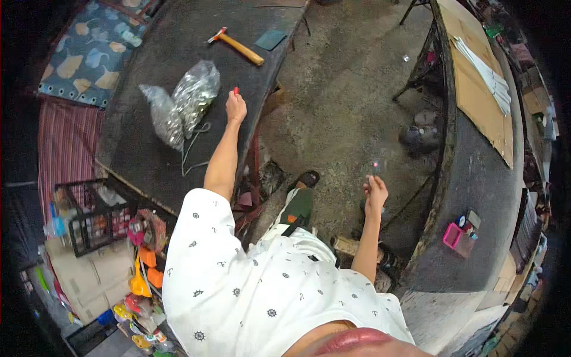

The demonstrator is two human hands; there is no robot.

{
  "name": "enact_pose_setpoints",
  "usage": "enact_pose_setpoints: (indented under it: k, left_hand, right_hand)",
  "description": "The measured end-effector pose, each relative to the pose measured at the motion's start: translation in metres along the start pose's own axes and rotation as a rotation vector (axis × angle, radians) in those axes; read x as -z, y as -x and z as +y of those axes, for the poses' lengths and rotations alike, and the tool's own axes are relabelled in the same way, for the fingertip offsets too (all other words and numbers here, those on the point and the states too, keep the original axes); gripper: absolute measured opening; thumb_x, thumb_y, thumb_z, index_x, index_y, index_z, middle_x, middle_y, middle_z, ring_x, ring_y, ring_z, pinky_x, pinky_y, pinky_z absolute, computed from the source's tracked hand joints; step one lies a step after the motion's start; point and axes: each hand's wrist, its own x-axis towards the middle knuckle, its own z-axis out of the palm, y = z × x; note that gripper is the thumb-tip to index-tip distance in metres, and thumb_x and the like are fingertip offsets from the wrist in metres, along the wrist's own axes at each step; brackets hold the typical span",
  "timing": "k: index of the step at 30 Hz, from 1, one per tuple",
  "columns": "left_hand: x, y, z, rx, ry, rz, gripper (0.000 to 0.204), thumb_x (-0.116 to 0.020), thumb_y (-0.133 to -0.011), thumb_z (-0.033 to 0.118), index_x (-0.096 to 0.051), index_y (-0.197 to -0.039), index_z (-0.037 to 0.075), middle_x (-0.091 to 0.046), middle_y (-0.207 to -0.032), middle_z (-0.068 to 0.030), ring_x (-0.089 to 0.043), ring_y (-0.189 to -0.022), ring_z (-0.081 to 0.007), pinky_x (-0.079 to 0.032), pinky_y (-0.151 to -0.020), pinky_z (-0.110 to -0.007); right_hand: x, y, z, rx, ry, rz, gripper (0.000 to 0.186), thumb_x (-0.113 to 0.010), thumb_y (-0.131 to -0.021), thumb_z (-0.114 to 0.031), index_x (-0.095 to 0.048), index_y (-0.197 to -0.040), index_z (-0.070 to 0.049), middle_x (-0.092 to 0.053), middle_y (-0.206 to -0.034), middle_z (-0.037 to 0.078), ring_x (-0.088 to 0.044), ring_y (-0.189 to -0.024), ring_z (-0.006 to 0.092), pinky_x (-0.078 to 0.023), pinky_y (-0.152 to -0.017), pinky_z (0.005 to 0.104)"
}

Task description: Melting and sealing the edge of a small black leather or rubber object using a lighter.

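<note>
My left hand [235, 109] is closed above the right edge of the dark table, gripping a small object whose red end [236, 90] sticks out past the fingers. Its kind does not show. Over the floor between the tables, my right hand [375, 193] pinches a thin, dark piece with a bright pinkish-red tip [376, 164], too small to name. Left of my left hand lie two clear plastic bags [199, 89] full of small shiny pieces, beside a loop of thin cord [191, 144]. A hammer [239, 48] with a wooden handle rests farther back on the table.
Near the hammer lies a flat blue-green square [270, 40]. The right-hand table [470, 178] bears a cardboard sheet [476, 71], white strips [485, 74] and a pink frame-like item [452, 236]. A black crate [95, 217] and orange items stand at lower left.
</note>
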Motion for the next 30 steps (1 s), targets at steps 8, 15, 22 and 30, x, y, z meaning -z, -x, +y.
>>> enact_pose_setpoints:
  k: [8, 15, 22, 30]
  left_hand:
    - [-0.064, -0.043, 0.11, -0.546, -0.462, -0.1, 0.021, -0.046, -0.086, 0.019, -0.062, -0.095, 0.01, -0.062, -0.093, -0.0116, -0.06, -0.084, -0.0322, -0.048, -0.072, -0.043]
    - [-0.065, -0.036, 0.025, -0.499, -0.352, 0.132, 0.043, -0.054, -0.08, 0.014, -0.049, -0.121, 0.001, -0.052, -0.115, -0.021, -0.05, -0.107, -0.036, -0.042, -0.086, -0.043]
    - [-0.082, 0.114, 0.133, -0.976, -0.108, -0.348, 0.037, -0.054, -0.078, 0.006, -0.048, -0.114, -0.001, -0.044, -0.121, -0.0207, -0.043, -0.113, -0.0357, -0.036, -0.094, -0.043]
    - [-0.017, 0.489, 0.214, -1.678, 0.401, -1.198, 0.023, -0.057, -0.076, 0.003, -0.054, -0.099, -0.002, -0.049, -0.107, -0.0196, -0.047, -0.103, -0.0366, -0.04, -0.088, -0.041]
  right_hand:
    - [0.053, -0.042, -0.033, 0.061, -0.296, 0.108, 0.017, -0.062, -0.08, 0.0, -0.057, -0.096, -0.002, -0.062, -0.085, 0.007, -0.058, -0.072, 0.015, -0.046, -0.06, 0.0278]
    - [0.041, 0.037, -0.081, 0.123, -0.435, 0.277, 0.011, -0.06, -0.085, -0.008, -0.056, -0.094, -0.002, -0.061, -0.081, 0.006, -0.059, -0.069, 0.0135, -0.049, -0.061, 0.027]
    - [0.111, 0.241, -0.071, 0.405, -0.545, 0.413, 0.015, -0.063, -0.084, -0.011, -0.057, -0.095, -0.002, -0.062, -0.082, 0.006, -0.06, -0.07, 0.013, -0.051, -0.063, 0.0257]
    - [0.233, 0.513, 0.145, 0.494, -0.559, 1.362, 0.019, -0.065, -0.08, -0.007, -0.059, -0.095, 0.003, -0.063, -0.079, 0.006, -0.056, -0.064, 0.0101, -0.046, -0.056, 0.025]
